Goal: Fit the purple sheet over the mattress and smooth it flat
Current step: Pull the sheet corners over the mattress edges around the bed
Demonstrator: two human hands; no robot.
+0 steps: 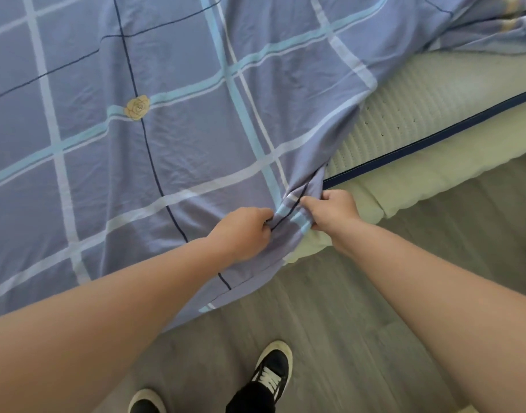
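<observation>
Both hands grasp one bunched corner of the purple checked fabric sheet (pixel 172 138) at the near corner of the white quilted mattress (pixel 404 114) — left hand (pixel 243 231) clenched on the gather from the left, right hand (pixel 333 211) pinching it from the right. Sheet covers the mattress top; the right edge lies bare. Two black-and-white shoes (pixel 272 374) stand on grey wood-plank floor (pixel 330 338).

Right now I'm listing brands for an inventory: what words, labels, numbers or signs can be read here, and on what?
None: no readable text shows anywhere in this view.
sheet: plaid lines and a tan rose, no words.
mattress: blue piping, no label in view.
shoes: white laces, no legible brand.
</observation>
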